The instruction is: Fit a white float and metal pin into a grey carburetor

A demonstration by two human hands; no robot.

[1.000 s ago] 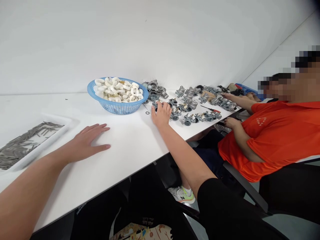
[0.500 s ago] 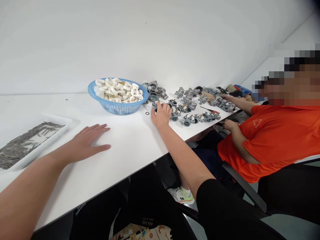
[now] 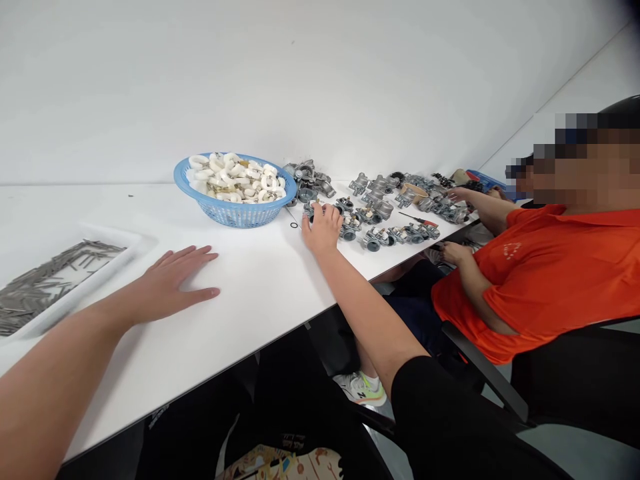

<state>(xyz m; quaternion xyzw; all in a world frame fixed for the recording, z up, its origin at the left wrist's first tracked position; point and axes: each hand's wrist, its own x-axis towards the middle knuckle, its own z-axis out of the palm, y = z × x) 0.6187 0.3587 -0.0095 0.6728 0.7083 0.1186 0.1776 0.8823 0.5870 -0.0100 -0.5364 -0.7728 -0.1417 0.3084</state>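
Note:
My left hand (image 3: 173,283) lies flat on the white table (image 3: 250,300), fingers spread, holding nothing. Beyond it stands a blue basket (image 3: 240,213) heaped with white ring-shaped parts (image 3: 235,177). My right hand (image 3: 323,228) rests with bent fingers over a metal carburetor-like part (image 3: 309,212) at the near left of a group of such parts (image 3: 380,207). Its fingertips touch the part, which they partly cover. A small black ring (image 3: 294,225) lies just left of my right hand.
At the left is a white tray (image 3: 107,273) of thin metal pins. A red-handled screwdriver (image 3: 423,221) lies among the metal parts. At the right sits a person in an orange shirt (image 3: 540,273), hands near the table edge and parts.
My hands hold nearly the same pose. The view has shifted very slightly, and the person in orange has moved their head and arms a little.

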